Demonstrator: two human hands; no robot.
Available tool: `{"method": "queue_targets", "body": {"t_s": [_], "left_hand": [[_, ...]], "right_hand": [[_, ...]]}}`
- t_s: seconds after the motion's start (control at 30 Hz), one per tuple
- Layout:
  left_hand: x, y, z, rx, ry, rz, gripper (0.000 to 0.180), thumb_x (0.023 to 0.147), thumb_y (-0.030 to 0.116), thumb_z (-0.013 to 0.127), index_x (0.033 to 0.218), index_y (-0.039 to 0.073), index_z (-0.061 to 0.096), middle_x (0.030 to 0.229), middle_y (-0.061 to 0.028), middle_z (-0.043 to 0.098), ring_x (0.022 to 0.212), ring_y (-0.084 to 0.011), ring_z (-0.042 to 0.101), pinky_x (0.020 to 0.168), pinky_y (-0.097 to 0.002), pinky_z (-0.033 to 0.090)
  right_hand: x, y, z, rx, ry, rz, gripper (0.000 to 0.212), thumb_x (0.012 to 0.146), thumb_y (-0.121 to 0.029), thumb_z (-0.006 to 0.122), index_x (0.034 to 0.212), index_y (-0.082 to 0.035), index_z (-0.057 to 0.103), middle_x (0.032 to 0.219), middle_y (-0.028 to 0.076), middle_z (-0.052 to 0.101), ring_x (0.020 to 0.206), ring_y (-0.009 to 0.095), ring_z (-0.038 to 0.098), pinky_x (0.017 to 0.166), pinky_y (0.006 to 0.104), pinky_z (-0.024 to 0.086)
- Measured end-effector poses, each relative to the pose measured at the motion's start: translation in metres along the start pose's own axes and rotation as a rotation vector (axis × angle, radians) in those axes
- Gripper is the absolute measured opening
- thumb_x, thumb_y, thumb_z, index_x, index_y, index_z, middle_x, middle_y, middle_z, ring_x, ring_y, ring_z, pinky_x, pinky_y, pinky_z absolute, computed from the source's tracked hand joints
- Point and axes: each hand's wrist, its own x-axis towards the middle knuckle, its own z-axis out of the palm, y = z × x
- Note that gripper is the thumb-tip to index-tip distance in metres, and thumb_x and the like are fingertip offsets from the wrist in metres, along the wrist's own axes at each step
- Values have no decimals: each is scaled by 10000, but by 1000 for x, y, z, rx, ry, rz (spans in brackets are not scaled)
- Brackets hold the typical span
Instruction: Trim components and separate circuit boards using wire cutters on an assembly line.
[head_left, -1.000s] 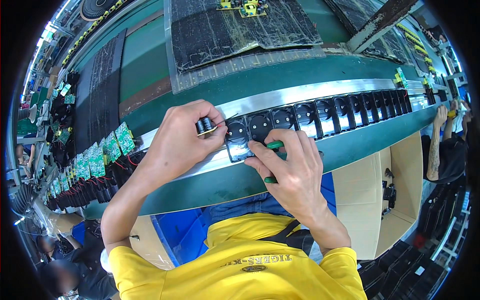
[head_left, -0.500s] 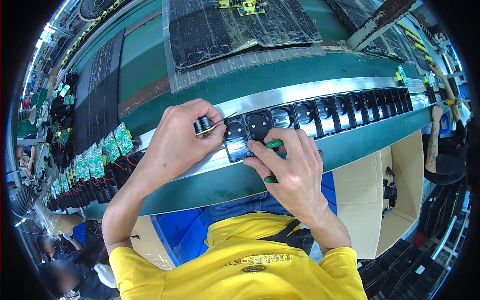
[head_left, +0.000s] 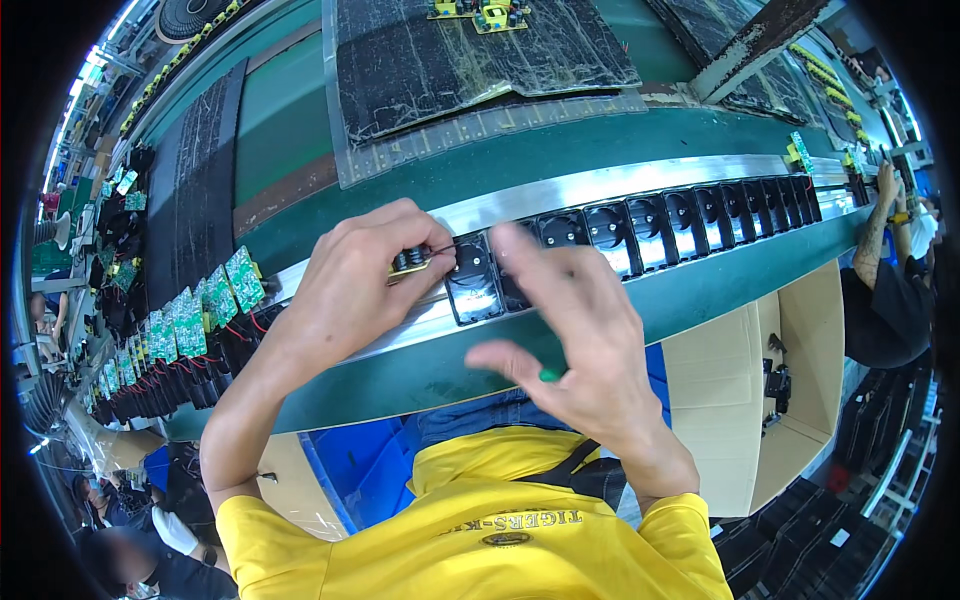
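My left hand (head_left: 375,265) is closed around a small circuit board (head_left: 412,262) carrying black cylindrical capacitors. A dark wire runs from its fingertips toward the nearest black plastic housing (head_left: 474,285), the leftmost of a row. My right hand (head_left: 580,330) is over the second housing, index finger and thumb spread wide and somewhat blurred. Tucked in that palm is a green-handled tool (head_left: 549,375); only a bit of green shows and its working end is hidden.
The row of black housings (head_left: 690,225) runs right along a metal rail (head_left: 640,187). At left, green circuit boards (head_left: 190,318) with red wires stand on black housings. A cardboard box (head_left: 790,390) is below right. A co-worker's arm (head_left: 872,235) reaches in at far right.
My right hand's index finger and thumb have opened apart, the index finger rising toward the housing's far edge. Less of the green handles shows. My left hand still holds the circuit board, its fingertips shifted slightly.
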Motion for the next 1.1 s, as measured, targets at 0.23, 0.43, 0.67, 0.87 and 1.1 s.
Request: {"method": "queue_targets", "body": {"t_s": [0.23, 0.43, 0.67, 0.87, 1.1], "left_hand": [[2, -18, -12, 149, -125, 312, 103, 933, 29, 792, 1031, 61, 790, 1100, -21, 752, 899, -256, 703, 768, -380, 561], [2, -29, -5, 322, -53, 455, 124, 919, 57, 771, 1024, 123, 774, 1106, -1, 707, 945, -221, 684, 741, -366, 557], [-1, -34, 3, 374, 45, 504, 127, 915, 87, 770, 1024, 151, 755, 1052, -7, 672, 927, -221, 656, 717, -351, 556], [-2, -36, 7, 366, 64, 506, 103, 924, 111, 773, 1018, 143, 744, 1055, -10, 675, 919, -226, 653, 706, -354, 557], [-2, -25, 3, 380, 42, 448, 63, 968, 122, 779, 1019, 127, 743, 1084, -19, 690, 902, -231, 671, 688, -361, 555]], "right_hand": [[52, -6, 5, 1395, 187, 365, 354, 1213, -369, 502, 1187, -72, 693, 867, 31, 577, 733, 136, 470, 688, 292, 372], [75, -8, 54, 1533, 374, 403, 428, 1220, -457, 412, 1080, -114, 626, 841, 6, 508, 727, 134, 424, 679, 315, 355], [79, -1, 70, 1683, 355, 441, 399, 1218, -443, 424, 1067, -120, 604, 835, 4, 492, 726, 134, 422, 677, 320, 357], [75, 6, 77, 1566, 269, 328, 349, 1210, -401, 438, 1076, -124, 602, 834, 1, 484, 729, 131, 422, 674, 321, 358], [87, 2, 63, 1506, 257, 384, 369, 1211, -364, 419, 1154, -88, 658, 928, 32, 561, 769, 140, 468, 685, 317, 383]]}}
